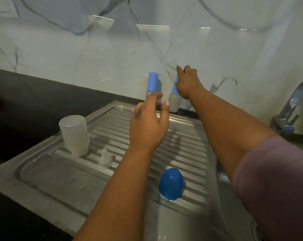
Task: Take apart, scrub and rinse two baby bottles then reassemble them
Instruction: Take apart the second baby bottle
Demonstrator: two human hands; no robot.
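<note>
Two small cloudy bottles with light-blue caps stand at the back against the wall. My right hand [187,82] grips the cap of the right bottle [175,101], which leans slightly. My left hand [149,122] hovers open just in front of the left bottle [152,82], thumb and fingers spread, hiding its lower body. On the ribbed steel drainboard [182,146] a clear bottle body [74,134] stands upside down at the left. A clear teat [105,158] sits beside it, and a dark-blue dome cap [171,183] rests nearer me.
A chrome tap [290,108] rises at the right edge. The sink basin [190,228] opens at the bottom. Black countertop [34,94] runs left of the drainboard, with a marble-pattern wall behind.
</note>
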